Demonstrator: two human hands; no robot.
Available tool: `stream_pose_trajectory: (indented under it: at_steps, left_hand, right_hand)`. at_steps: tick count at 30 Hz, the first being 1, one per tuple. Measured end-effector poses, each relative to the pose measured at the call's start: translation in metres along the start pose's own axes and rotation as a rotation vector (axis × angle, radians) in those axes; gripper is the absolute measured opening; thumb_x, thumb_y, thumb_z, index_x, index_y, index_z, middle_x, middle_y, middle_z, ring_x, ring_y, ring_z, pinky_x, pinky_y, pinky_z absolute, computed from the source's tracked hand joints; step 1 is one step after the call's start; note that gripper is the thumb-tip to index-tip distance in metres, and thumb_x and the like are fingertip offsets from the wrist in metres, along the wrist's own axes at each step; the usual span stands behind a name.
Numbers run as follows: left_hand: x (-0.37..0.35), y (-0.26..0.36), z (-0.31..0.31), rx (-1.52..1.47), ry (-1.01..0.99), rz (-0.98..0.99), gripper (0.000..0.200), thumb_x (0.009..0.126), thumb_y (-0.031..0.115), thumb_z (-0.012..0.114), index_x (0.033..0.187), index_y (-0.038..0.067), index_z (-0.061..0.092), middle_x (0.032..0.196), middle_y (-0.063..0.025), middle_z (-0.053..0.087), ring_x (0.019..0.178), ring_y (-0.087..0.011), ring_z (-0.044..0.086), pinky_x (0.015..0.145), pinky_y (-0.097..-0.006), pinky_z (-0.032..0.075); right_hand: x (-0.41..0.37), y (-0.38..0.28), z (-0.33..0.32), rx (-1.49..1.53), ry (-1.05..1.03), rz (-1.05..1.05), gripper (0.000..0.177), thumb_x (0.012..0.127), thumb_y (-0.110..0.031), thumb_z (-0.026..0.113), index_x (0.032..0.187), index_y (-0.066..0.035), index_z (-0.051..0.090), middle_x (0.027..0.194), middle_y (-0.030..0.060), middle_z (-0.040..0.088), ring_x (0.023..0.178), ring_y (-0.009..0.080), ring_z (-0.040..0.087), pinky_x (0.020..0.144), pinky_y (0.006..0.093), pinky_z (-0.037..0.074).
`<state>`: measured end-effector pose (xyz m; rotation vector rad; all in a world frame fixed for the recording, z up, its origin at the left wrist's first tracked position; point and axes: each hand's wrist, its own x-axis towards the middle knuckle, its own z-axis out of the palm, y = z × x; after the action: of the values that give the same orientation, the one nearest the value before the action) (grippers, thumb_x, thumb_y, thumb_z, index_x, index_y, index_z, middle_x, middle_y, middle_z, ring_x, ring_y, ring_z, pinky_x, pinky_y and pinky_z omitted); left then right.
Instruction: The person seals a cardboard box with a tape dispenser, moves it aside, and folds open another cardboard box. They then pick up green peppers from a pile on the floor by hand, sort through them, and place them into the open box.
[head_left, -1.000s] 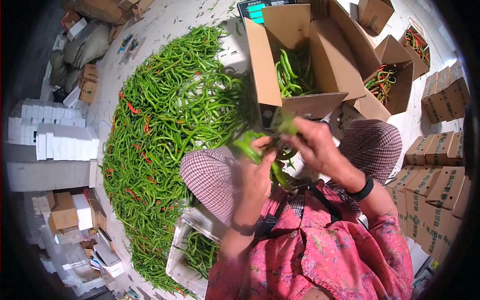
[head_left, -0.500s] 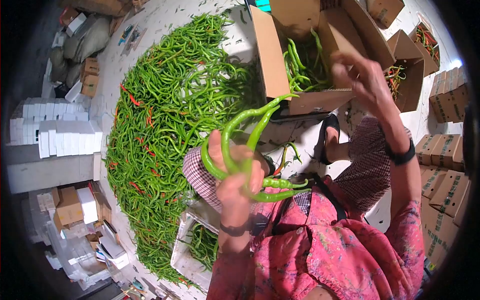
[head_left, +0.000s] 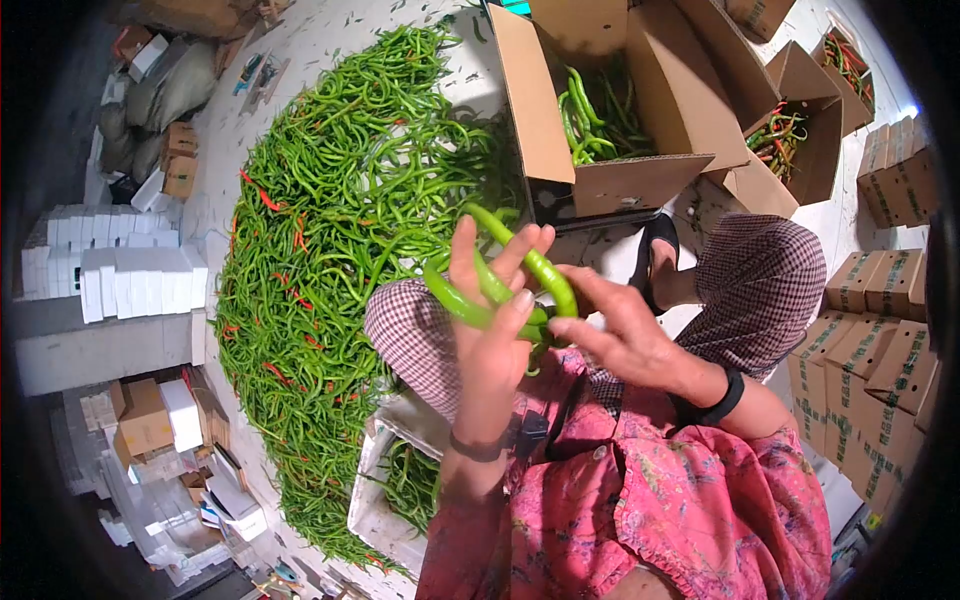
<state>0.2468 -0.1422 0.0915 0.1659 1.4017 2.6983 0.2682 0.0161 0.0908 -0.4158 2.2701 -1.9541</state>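
Observation:
Several long green chili peppers [head_left: 547, 272] lie across the palm of my left hand [head_left: 492, 335], its fingers partly curled among them and the thumb raised. From the right, my right hand [head_left: 635, 340] pinches the near ends of these peppers between thumb and fingers. Both hands meet above my lap. To the left spreads a big heap of green chili peppers [head_left: 330, 240] with a few red ones. Beyond my hands stands an open cardboard box [head_left: 640, 185] with green peppers inside.
A white foam box [head_left: 365, 490] with green peppers sits by my left knee. Two cardboard boxes with red and green peppers, the nearer box [head_left: 825, 150] included, stand at the upper right. Stacked cartons [head_left: 860, 390] line the right side; white boxes [head_left: 140, 270] are stacked at left.
My right hand has moved from the open cardboard box down to the peppers in my left hand. The peppers have turned, and my left fingers have opened somewhat.

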Motion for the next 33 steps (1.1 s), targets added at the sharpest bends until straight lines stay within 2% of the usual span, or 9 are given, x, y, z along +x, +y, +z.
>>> stream_pose_trajectory:
  at_steps: [5, 11, 13, 15, 19, 21, 23, 25, 33]
  left_hand:
    - [-0.002, 0.01, -0.004, 0.134, 0.054, -0.061, 0.086, 0.084, -0.001, 0.058, 0.152, 0.019, 0.01, 0.135, -0.0251, 0.047, 0.127, -0.0407, 0.047, 0.103, -0.0446, 0.042]
    - [0.003, -0.016, 0.002, 0.659, -0.246, -0.121, 0.085, 0.084, -0.005, 0.052, 0.152, 0.007, 0.002, 0.141, -0.0211, 0.044, 0.127, -0.0266, 0.049, 0.105, -0.0364, 0.04]
    - [0.004, -0.036, 0.026, 0.525, -0.167, -0.006, 0.083, 0.081, -0.004, 0.056, 0.149, -0.001, 0.009, 0.146, -0.0204, 0.038, 0.122, -0.0291, 0.05, 0.107, -0.0352, 0.036]
    - [0.001, -0.036, 0.029, 1.004, -0.191, 0.118, 0.083, 0.079, -0.01, 0.053, 0.149, -0.001, 0.009, 0.149, -0.0208, 0.032, 0.133, -0.0299, 0.039, 0.11, -0.0357, 0.033]
    - [-0.003, -0.035, 0.026, 1.041, -0.274, -0.065, 0.083, 0.081, -0.008, 0.052, 0.15, 0.0, 0.005, 0.149, -0.0226, 0.029, 0.139, -0.0322, 0.032, 0.113, -0.0374, 0.028]
    - [-0.009, -0.031, 0.024, 0.538, -0.216, -0.151, 0.081, 0.085, -0.002, 0.05, 0.15, 0.001, 0.002, 0.143, -0.0255, 0.038, 0.133, -0.0352, 0.04, 0.111, -0.0404, 0.031]
    - [-0.011, -0.011, 0.017, 0.224, -0.109, -0.272, 0.077, 0.087, 0.001, 0.054, 0.15, 0.003, 0.01, 0.13, -0.027, 0.052, 0.121, -0.0313, 0.053, 0.105, -0.0396, 0.04]
    - [-0.018, 0.017, 0.014, 0.357, -0.05, -0.371, 0.061, 0.089, -0.004, 0.046, 0.146, -0.003, 0.024, 0.127, -0.0236, 0.054, 0.116, -0.0278, 0.057, 0.094, -0.0352, 0.049]
    - [-0.008, 0.004, -0.014, -0.01, 0.333, -0.228, 0.044, 0.089, 0.0, 0.054, 0.132, -0.001, 0.045, 0.12, -0.0186, 0.057, 0.107, -0.0249, 0.059, 0.085, -0.0322, 0.052]
  right_hand:
    - [-0.003, -0.003, -0.039, 0.68, 0.229, 0.398, 0.028, 0.096, -0.019, 0.051, 0.113, 0.002, 0.053, 0.091, 0.0052, 0.058, 0.083, 0.0118, 0.057, 0.078, 0.0249, 0.046]
    - [-0.006, 0.0, -0.027, 0.451, 0.075, 0.393, 0.034, 0.097, -0.018, 0.051, 0.126, -0.002, 0.046, 0.104, 0.0048, 0.057, 0.096, 0.0107, 0.052, 0.086, 0.0257, 0.043]
    - [-0.003, 0.008, -0.019, 0.536, 0.083, 0.376, 0.036, 0.097, -0.019, 0.052, 0.128, -0.003, 0.044, 0.113, 0.0056, 0.054, 0.105, 0.0122, 0.049, 0.093, 0.0266, 0.04]
    - [-0.002, 0.015, -0.016, 0.472, 0.048, 0.229, 0.04, 0.097, -0.02, 0.053, 0.131, -0.003, 0.041, 0.117, 0.0051, 0.051, 0.11, 0.0129, 0.046, 0.098, 0.0273, 0.036]
    - [-0.002, 0.003, -0.027, 0.571, 0.019, 0.394, 0.046, 0.094, -0.015, 0.057, 0.135, -0.003, 0.04, 0.127, 0.0062, 0.048, 0.116, 0.0117, 0.043, 0.101, 0.0269, 0.033]
    - [-0.004, 0.009, -0.029, 0.633, 0.088, 0.333, 0.047, 0.09, -0.013, 0.063, 0.132, -0.003, 0.044, 0.119, 0.0056, 0.056, 0.107, 0.0096, 0.05, 0.093, 0.0247, 0.04]
    - [-0.003, 0.003, -0.054, 0.247, 0.147, 0.368, 0.043, 0.086, -0.013, 0.068, 0.124, -0.002, 0.05, 0.097, 0.0005, 0.062, 0.085, 0.0057, 0.056, 0.072, 0.0207, 0.046]
    - [-0.003, 0.005, -0.075, 0.465, 0.247, 0.429, 0.038, 0.083, -0.014, 0.069, 0.117, -0.006, 0.053, 0.073, -0.0041, 0.052, 0.051, 0.0017, 0.04, 0.044, 0.0178, 0.031]
    - [-0.01, 0.033, -0.094, 1.487, 0.083, 0.385, 0.028, 0.094, -0.011, 0.054, 0.121, -0.008, 0.049, 0.073, 0.0011, 0.045, 0.046, 0.0009, 0.032, 0.038, 0.0148, 0.03]
